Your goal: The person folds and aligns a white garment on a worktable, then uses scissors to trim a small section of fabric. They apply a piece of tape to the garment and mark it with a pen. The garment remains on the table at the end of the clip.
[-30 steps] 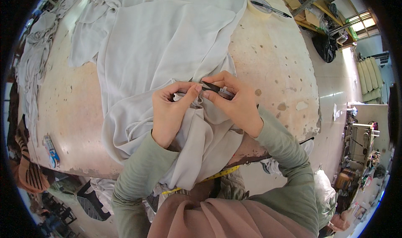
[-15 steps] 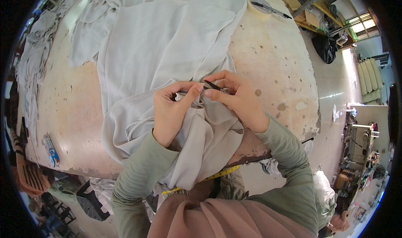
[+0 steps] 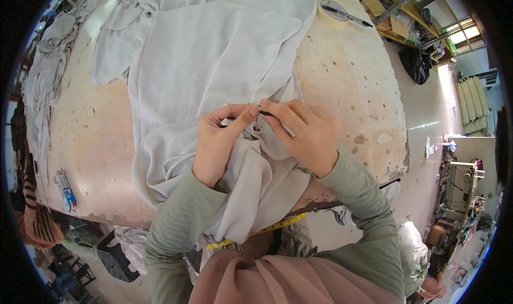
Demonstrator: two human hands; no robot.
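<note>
Pale grey fabric [image 3: 197, 58] is spread over the desk [image 3: 347, 79] from the upper centre of the frame to the lower centre. At mid-frame, a gathered fold is pinched in the left hand [image 3: 216, 135], presumably to steady it beside the small dark tool [image 3: 264, 112] gripped in the right hand [image 3: 310, 130]. What the black bag [image 3: 416, 64], upper right, contains cannot be told

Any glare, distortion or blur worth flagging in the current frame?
Head view: fisheye distortion bows the edge of the table; corners go black. Head view: a bright streak glares off the floor. Head view: the right hand looks slightly soft.
</note>
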